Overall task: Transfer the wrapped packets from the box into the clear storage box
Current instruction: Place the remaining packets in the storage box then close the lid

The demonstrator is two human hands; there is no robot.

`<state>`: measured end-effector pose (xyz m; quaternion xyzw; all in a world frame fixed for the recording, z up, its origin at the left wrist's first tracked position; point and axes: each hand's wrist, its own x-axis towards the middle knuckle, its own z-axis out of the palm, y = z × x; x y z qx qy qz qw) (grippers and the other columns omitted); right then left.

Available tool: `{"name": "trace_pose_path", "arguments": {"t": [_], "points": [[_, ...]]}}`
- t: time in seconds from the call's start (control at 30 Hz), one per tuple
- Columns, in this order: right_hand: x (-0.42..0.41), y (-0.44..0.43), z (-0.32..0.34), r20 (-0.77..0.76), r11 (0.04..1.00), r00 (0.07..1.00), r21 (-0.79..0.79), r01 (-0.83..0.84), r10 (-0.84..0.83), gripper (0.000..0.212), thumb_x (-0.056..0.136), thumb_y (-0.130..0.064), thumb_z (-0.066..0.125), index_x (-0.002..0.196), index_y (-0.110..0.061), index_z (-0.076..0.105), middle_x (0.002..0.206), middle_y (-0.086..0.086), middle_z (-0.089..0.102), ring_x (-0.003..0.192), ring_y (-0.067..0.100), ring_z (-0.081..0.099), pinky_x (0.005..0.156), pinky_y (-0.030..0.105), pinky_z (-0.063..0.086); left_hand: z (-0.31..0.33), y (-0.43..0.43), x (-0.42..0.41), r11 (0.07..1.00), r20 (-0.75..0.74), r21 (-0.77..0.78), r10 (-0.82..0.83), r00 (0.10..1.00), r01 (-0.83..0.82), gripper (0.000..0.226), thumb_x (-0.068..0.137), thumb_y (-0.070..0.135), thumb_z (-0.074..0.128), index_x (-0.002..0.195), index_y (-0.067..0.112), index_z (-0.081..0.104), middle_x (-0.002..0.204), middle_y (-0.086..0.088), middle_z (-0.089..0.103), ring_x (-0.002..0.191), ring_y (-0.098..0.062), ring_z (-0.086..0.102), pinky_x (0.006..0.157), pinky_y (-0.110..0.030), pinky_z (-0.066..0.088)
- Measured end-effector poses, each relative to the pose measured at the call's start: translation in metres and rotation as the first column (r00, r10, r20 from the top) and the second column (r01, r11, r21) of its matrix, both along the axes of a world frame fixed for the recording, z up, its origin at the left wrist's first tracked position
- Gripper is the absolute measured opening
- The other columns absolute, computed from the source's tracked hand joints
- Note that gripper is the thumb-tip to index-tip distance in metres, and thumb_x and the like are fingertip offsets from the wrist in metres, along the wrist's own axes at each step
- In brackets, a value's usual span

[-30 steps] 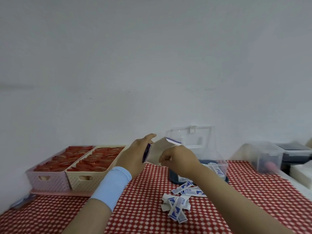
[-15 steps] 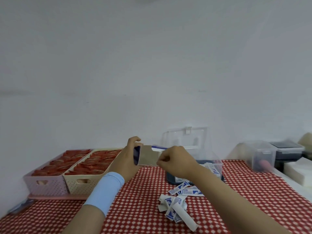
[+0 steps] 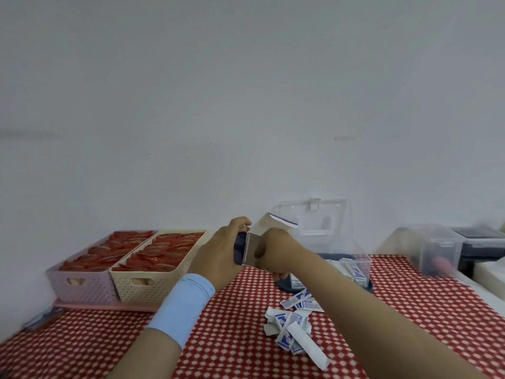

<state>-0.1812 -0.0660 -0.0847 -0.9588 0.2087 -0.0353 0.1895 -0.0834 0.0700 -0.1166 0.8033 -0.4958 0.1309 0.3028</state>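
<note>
My left hand (image 3: 218, 255) grips a small cardboard box (image 3: 247, 248), dark blue outside and grey inside, held up above the table. My right hand (image 3: 276, 253) is curled at the box's open end, its fingers partly hidden by the flap (image 3: 278, 218). Behind my hands stands the clear storage box (image 3: 341, 247) with its lid raised and several white-and-blue wrapped packets inside. More wrapped packets (image 3: 292, 326) lie in a loose heap on the red checked cloth, under my right forearm.
Two baskets of red sachets, one pink (image 3: 82, 280) and one cream (image 3: 142, 283), stand at the left on a pink tray. A second clear container (image 3: 434, 250) and a dark-lidded box (image 3: 481, 242) sit at the far right. A white wall rises behind.
The box has tilted from lying flat between my hands to more upright, its flap now pointing up. My right hand has dropped a little along its open end. The packet heap is unchanged.
</note>
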Motion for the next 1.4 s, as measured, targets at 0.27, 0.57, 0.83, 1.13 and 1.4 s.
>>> {"name": "trace_pose_path", "arguments": {"t": [0.27,0.57,0.83,1.13,1.4], "points": [[-0.005,-0.009,-0.023,-0.003,0.986,0.986,-0.007,-0.167,0.167,0.024,0.086,-0.028,0.068,0.109,-0.024,0.070,0.096,-0.003,0.072,0.081,0.013,0.068,0.077,0.027,0.057,0.002,0.002,0.004,0.999,0.053,0.029,0.035,0.998,-0.036,0.080,0.081,0.022,0.075,0.135,0.048,0.022,0.138,0.005,0.054,0.103,-0.018,0.064,0.079,-0.027,0.055],[-0.035,-0.020,-0.009,-0.174,0.972,0.961,-0.063,-0.228,0.214,0.026,0.088,-0.021,0.072,0.114,-0.024,0.076,0.110,-0.001,0.074,0.066,0.007,0.064,0.063,0.016,0.048,0.011,0.010,0.011,0.996,-0.024,-0.078,0.030,0.999,-0.032,0.077,0.077,0.030,0.079,0.131,0.046,0.027,0.132,0.008,0.054,0.103,-0.014,0.062,0.085,-0.038,0.056],[-0.035,-0.022,-0.013,0.406,0.983,0.904,0.170,0.065,-0.130,0.031,0.097,-0.038,0.060,0.079,-0.014,0.068,0.083,-0.001,0.067,0.079,0.016,0.063,0.065,0.024,0.043,-0.002,0.008,0.014,0.990,-0.328,-0.135,-0.004,0.945,-0.043,0.075,0.065,0.028,0.088,0.110,0.034,0.029,0.109,0.018,0.056,0.100,-0.003,0.061,0.082,-0.029,0.057],[0.004,-0.016,-0.035,0.495,0.954,0.864,0.293,-0.068,-0.091,0.016,0.097,-0.029,0.058,0.090,-0.017,0.066,0.092,0.000,0.070,0.087,0.017,0.065,0.085,0.035,0.056,-0.035,0.005,0.031,0.996,-0.471,0.065,-0.024,0.882,0.062,0.048,0.080,0.014,0.079,0.119,0.027,0.054,0.123,0.009,0.057,0.118,-0.011,0.056,0.069,-0.004,0.047],[0.029,-0.017,-0.058,0.426,0.957,0.899,0.289,-0.034,-0.097,0.015,0.085,-0.015,0.076,0.096,-0.026,0.073,0.100,-0.010,0.068,0.094,0.010,0.063,0.079,0.016,0.052,-0.055,-0.007,0.047,0.984,-0.623,-0.159,-0.039,0.781,-0.077,0.026,0.097,0.010,0.055,0.117,0.027,0.054,0.114,0.008,0.062,0.113,-0.009,0.058,0.078,-0.010,0.041]]}}
